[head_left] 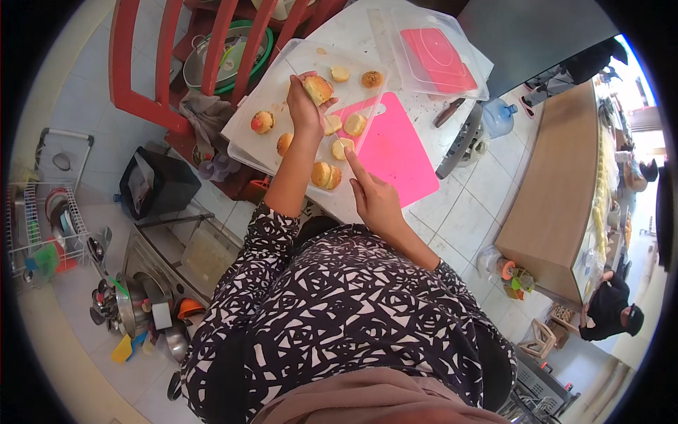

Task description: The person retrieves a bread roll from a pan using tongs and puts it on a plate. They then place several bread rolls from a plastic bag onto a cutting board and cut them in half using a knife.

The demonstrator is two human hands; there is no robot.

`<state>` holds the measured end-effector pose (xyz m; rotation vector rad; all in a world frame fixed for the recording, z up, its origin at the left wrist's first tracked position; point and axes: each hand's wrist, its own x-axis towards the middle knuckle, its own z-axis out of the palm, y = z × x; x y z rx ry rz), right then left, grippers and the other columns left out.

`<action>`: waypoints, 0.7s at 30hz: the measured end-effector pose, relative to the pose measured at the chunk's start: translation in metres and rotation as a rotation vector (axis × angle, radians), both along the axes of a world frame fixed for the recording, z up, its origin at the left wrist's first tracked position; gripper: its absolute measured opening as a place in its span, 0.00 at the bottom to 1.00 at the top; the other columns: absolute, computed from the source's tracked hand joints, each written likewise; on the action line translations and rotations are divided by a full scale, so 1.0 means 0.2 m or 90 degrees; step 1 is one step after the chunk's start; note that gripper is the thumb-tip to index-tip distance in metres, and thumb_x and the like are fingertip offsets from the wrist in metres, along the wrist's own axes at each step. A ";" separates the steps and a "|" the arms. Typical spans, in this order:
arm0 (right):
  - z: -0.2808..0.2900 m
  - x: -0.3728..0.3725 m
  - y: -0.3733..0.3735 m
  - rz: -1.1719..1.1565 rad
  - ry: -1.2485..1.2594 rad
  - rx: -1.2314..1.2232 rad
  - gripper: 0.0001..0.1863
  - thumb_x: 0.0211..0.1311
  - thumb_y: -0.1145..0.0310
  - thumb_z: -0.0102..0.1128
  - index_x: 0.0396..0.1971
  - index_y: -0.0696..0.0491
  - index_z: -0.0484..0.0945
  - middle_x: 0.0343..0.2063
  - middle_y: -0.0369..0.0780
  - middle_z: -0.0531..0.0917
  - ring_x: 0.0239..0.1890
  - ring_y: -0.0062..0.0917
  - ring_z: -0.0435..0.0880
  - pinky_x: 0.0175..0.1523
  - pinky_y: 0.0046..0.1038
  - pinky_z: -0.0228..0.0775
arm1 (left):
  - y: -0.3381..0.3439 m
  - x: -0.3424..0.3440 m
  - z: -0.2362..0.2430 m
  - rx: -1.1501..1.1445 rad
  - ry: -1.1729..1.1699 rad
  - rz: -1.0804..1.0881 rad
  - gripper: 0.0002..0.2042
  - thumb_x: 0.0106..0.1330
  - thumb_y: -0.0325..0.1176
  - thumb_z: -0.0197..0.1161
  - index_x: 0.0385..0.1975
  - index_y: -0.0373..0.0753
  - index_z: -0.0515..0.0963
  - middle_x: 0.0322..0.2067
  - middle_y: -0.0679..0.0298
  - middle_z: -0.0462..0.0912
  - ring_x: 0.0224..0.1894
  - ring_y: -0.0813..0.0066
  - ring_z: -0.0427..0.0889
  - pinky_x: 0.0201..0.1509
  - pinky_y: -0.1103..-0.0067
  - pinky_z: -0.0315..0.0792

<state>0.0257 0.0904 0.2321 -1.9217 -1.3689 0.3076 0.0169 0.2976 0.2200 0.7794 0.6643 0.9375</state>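
Observation:
My left hand [305, 104] is closed round a small filled bun [318, 89], raised above a clear plastic tray [296, 58]. My right hand [376, 200] has its fingers curled and its index finger stretched toward a cut bun half [342, 148]. A thin pale sliver shows at that fingertip; what the hand grips is hidden. More bun halves [355, 125] lie pale side up nearby. A whole round bun [372, 78] sits at the tray's far right, and a bun with a red filling [262, 122] at its left. Two bun pieces [325, 176] lean together near the front edge.
A pink cutting board [399, 152] lies right of the tray. Beyond it stands a clear lidded box [473, 44] with pink inside. A red chair [162, 78] borders the table's left. A water bottle [499, 119] is on the floor at right; a person [613, 307] is farther right.

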 end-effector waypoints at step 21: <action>-0.03 0.13 0.13 0.040 -0.048 -0.045 0.32 0.56 0.74 0.50 0.61 0.40 0.54 0.18 0.44 0.75 0.21 0.37 0.75 0.27 0.35 0.66 | -0.07 0.03 -0.07 0.205 0.181 0.232 0.18 0.67 0.38 0.37 0.42 0.31 0.69 0.34 0.59 0.73 0.35 0.73 0.75 0.32 0.81 0.73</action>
